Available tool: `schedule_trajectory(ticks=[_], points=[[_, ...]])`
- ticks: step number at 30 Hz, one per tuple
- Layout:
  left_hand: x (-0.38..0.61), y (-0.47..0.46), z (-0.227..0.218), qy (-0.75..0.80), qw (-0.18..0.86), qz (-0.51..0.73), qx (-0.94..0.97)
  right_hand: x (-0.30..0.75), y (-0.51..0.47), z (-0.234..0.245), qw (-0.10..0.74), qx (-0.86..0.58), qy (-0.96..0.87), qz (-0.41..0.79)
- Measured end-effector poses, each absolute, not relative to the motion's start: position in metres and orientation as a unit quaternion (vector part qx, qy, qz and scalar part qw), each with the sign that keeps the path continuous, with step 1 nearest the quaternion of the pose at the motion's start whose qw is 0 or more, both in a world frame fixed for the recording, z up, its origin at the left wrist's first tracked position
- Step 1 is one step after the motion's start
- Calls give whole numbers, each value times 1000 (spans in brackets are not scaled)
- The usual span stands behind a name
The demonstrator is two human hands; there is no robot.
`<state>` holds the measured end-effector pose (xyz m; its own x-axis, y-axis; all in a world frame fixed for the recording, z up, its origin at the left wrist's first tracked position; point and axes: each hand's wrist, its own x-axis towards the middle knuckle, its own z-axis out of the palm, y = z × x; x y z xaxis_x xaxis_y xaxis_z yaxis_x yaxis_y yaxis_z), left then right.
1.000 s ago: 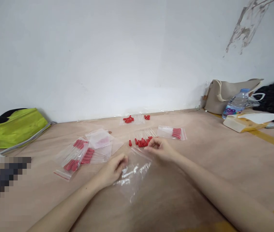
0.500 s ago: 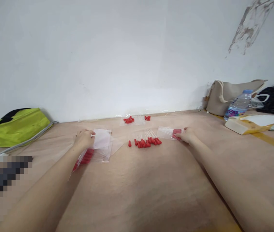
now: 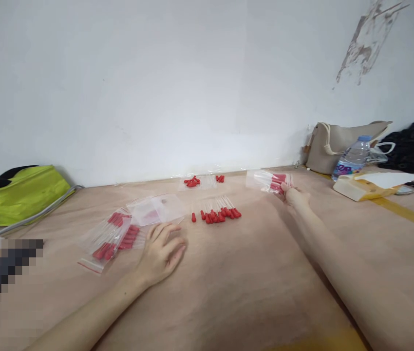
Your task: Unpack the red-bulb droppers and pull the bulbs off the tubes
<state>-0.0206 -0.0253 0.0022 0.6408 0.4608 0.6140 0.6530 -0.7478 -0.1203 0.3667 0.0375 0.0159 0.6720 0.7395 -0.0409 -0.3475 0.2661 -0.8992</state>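
Note:
My right hand (image 3: 296, 197) pinches one end of a clear zip bag (image 3: 260, 179) with several red-bulbed glass droppers inside, at the back right. Fingers curved loosely and apart, my left hand (image 3: 163, 251) holds nothing and rests near the table. Beside it on the left lie filled zip bags of droppers (image 3: 110, 236), overlapping one another. Behind that hand are flat, whitish zip bags (image 3: 163, 208). Between my hands, loose droppers (image 3: 221, 214) lie in a row with red bulbs toward me.
More red bulbs (image 3: 192, 182) lie on clear plastic by the wall. At the right stand a water bottle (image 3: 351, 158), a beige bag (image 3: 324, 151) and an open carton (image 3: 360, 187). A yellow-green bag (image 3: 24, 195) sits at the far left.
My left hand has let go of the plastic bags and moved right and toward me, fingers opening. My right hand has carried its dropper bag slightly farther back and right.

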Motion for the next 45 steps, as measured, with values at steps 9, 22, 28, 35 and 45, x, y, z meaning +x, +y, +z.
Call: schedule_trajectory(ticks=[9, 22, 28, 35, 45], points=[[-16, 5, 12, -424, 55, -413, -804, 251, -21, 17, 551, -418, -432, 579], [30, -35, 12, -331, -171, -277, -886, 221, -44, -11, 370, -451, -461, 668], [38, -24, 9, -287, -161, -268, -905, 222, -45, -9, 379, -460, -434, 675], [31, -23, 3, -268, -161, -246, -918, 217, -48, -7, 374, -485, -432, 662], [31, -22, -2, -180, -113, -306, -928, 219, -46, -15, 354, -509, -455, 639]])
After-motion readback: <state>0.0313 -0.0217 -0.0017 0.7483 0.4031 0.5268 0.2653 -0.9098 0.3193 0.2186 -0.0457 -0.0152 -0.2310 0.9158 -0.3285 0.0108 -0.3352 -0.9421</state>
